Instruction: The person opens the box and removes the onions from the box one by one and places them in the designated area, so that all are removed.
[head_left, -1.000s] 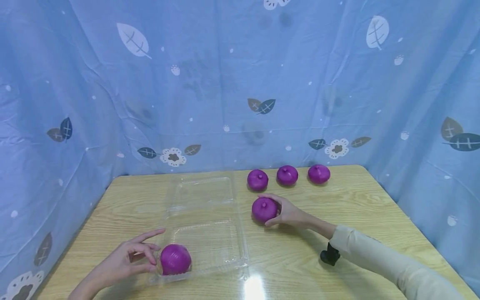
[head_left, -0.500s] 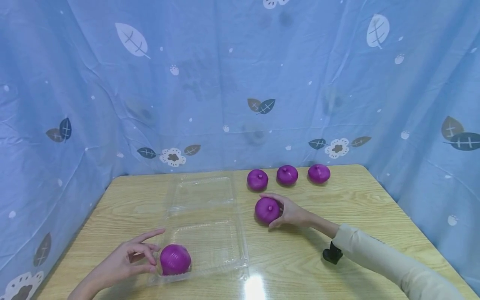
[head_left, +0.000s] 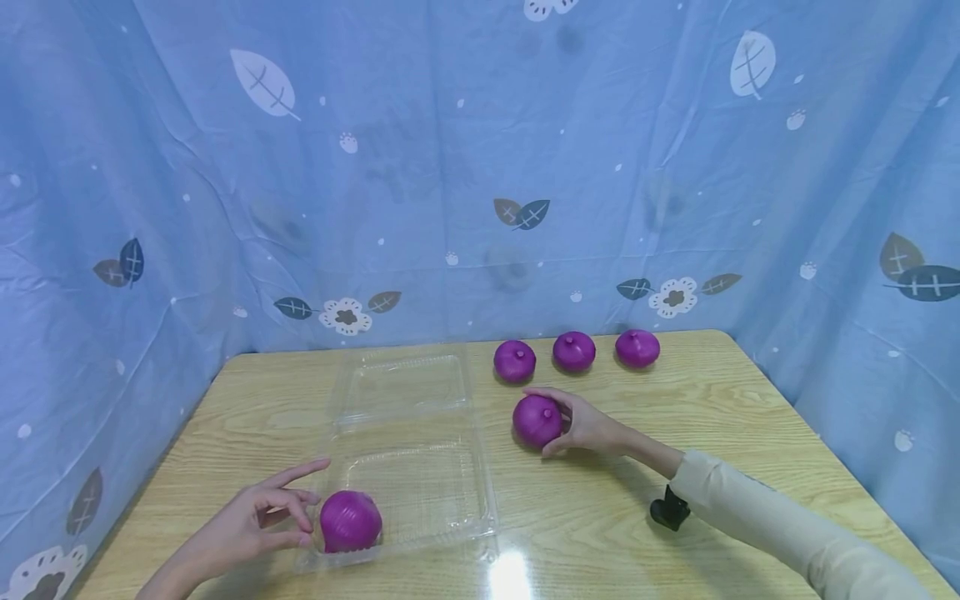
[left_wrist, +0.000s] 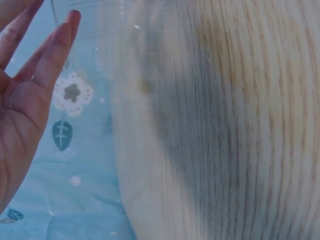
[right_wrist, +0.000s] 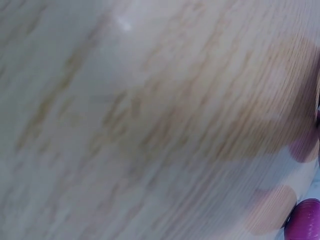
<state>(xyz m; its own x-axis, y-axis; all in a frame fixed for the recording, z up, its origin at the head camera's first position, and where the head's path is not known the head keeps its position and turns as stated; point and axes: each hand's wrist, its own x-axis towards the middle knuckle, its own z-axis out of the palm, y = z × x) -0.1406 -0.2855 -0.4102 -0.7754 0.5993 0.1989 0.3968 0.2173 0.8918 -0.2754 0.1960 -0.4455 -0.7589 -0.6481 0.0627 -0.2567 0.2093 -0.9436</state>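
A clear plastic clamshell container [head_left: 408,462] lies opened out on the table, hinged lid toward the back. One red onion [head_left: 351,522] sits in its front left corner. My left hand [head_left: 251,521] is at the container's left edge, thumb and bent fingers pinching the rim, index finger stretched out. In the left wrist view, a thin plastic edge shows between the left fingers [left_wrist: 52,55]. Right of the container, my right hand [head_left: 588,427] grips another red onion [head_left: 537,422] from its right side, thumb in front and fingers behind. Most of that hand is outside the right wrist view.
Three more red onions stand in a row at the back: left [head_left: 514,362], middle [head_left: 574,352] and right [head_left: 637,348]. A blue leaf-print curtain [head_left: 450,167] hangs around the wooden table [head_left: 637,533]. A black device [head_left: 670,508] hangs under the right wrist.
The right hand and its onion have shifted slightly to the right, and the onion's stem has turned rightward. The left hand and the container have stayed put.
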